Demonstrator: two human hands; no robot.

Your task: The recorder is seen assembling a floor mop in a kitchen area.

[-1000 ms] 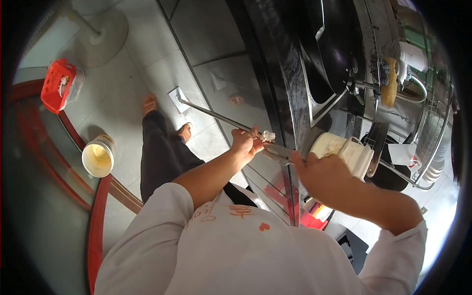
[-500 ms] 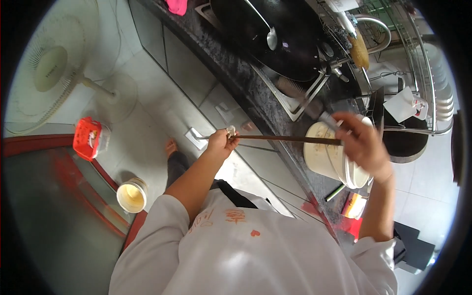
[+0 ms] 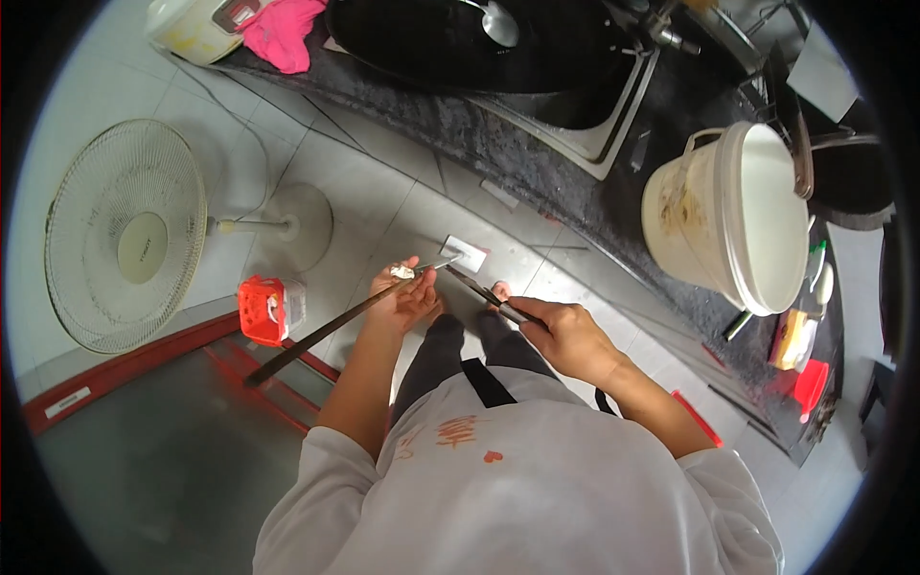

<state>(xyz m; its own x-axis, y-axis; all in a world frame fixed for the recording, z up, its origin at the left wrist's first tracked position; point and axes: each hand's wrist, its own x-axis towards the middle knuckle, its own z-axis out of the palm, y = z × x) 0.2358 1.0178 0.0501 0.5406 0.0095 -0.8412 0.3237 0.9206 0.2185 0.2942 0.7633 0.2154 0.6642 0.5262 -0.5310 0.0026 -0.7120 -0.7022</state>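
Note:
My left hand (image 3: 407,299) is closed around a long brown stick (image 3: 316,343) with a thin silvery metal end. Its dark end slants down to the left, and the metal end points up to the right. A small white wad (image 3: 402,273) sits at the fingers of that hand. My right hand (image 3: 567,337) grips a dark-handled tool (image 3: 487,291) with a narrow dark front, seen nearly edge-on, so its exact kind cannot be made out. The tool's tip lies close to the metal end of the stick; whether they touch is unclear.
A dark stone counter (image 3: 422,115) runs across, bearing a large black wok (image 3: 431,48) with a metal spoon (image 3: 498,24) and a cream bucket (image 3: 695,216). A standing fan (image 3: 125,235), a red basket (image 3: 264,311) and a red-framed glass panel (image 3: 144,460) are at left.
The brown stick has swung round from pointing right to pointing lower left. My right hand has come down from beside the bucket toward my left hand. The whole view has shifted.

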